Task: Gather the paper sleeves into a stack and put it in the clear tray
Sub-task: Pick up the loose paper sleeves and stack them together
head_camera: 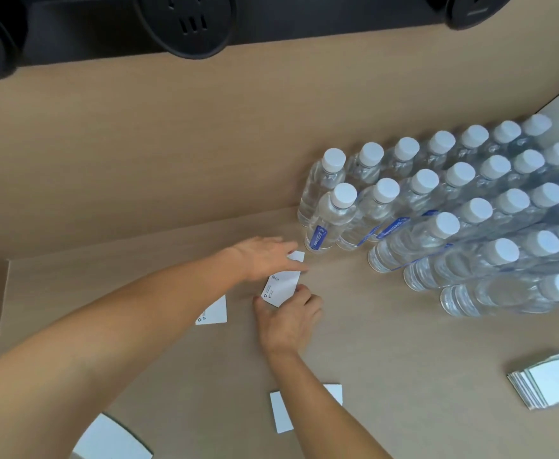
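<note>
My right hand [288, 318] pinches a white paper sleeve [281, 286] by its near edge, tilted up off the brown table. My left hand [264, 256] lies flat over the sleeve's far end, fingers spread, partly covering another white sleeve [297, 256] beside the bottles. More loose sleeves lie on the table: one [212, 311] left of my hands, one [283, 412] under my right forearm, and a curved one [112, 438] at the bottom left. A stack of sleeves [551, 380] sits at the far right. No clear tray is in view.
Several rows of water bottles [437, 207] with white caps stand to the right, close to my hands. Black round fixtures [188, 24] line the far edge. The table's left edge [1, 309] drops off near my left arm.
</note>
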`<control>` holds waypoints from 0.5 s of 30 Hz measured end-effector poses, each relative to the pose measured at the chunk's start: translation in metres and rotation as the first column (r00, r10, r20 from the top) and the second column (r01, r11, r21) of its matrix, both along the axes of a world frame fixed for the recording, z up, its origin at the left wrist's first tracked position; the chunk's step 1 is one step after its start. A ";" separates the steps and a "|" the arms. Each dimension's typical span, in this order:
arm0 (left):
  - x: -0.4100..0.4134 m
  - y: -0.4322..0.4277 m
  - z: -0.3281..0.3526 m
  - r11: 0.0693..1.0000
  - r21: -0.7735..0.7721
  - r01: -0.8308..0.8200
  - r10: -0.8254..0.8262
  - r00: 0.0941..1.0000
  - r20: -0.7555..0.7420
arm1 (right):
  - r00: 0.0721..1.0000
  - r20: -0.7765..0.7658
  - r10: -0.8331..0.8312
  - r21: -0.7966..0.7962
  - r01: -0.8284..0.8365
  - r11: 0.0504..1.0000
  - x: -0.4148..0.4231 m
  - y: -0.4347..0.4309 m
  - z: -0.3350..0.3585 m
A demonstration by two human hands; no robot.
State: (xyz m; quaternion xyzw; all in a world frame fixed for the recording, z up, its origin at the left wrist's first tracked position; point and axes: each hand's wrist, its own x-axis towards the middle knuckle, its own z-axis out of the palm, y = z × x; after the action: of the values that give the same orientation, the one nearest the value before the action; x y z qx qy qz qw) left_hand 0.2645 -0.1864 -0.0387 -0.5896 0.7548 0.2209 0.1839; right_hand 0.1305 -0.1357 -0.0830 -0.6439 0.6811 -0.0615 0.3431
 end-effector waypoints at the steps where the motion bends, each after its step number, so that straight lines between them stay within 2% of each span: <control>1: 0.001 -0.002 -0.001 1.000 0.001 -0.016 0.016 1.000 -0.004 | 1.000 -0.019 -0.012 -0.022 0.012 1.000 0.003 0.001 -0.002; 3: 0.002 -0.006 -0.004 0.999 -0.004 -0.038 0.038 0.999 -0.014 | 0.999 -0.046 -0.013 -0.054 0.011 0.998 0.005 0.002 -0.006; 7: 0.007 -0.012 -0.001 1.000 0.011 0.024 -0.024 0.999 0.022 | 0.996 -0.056 0.076 -0.063 -0.080 0.995 -0.003 0.000 -0.008; 11: 0.014 -0.003 -0.005 0.997 -0.070 0.029 -0.027 0.999 0.020 | 0.980 -0.025 0.196 -0.051 -0.197 0.979 -0.020 -0.009 -0.008; 15: 0.008 0.020 -0.015 0.987 -0.076 -0.139 0.136 0.990 -0.041 | 0.932 0.054 0.359 -0.056 -0.356 0.933 -0.044 -0.030 -0.008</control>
State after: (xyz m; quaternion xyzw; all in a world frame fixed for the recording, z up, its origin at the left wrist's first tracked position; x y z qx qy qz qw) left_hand 0.2724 -0.1661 -0.0539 -0.6429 0.7237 0.2136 0.1312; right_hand 0.0868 -0.1654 -0.0914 -0.7622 0.5400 -0.0337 0.3554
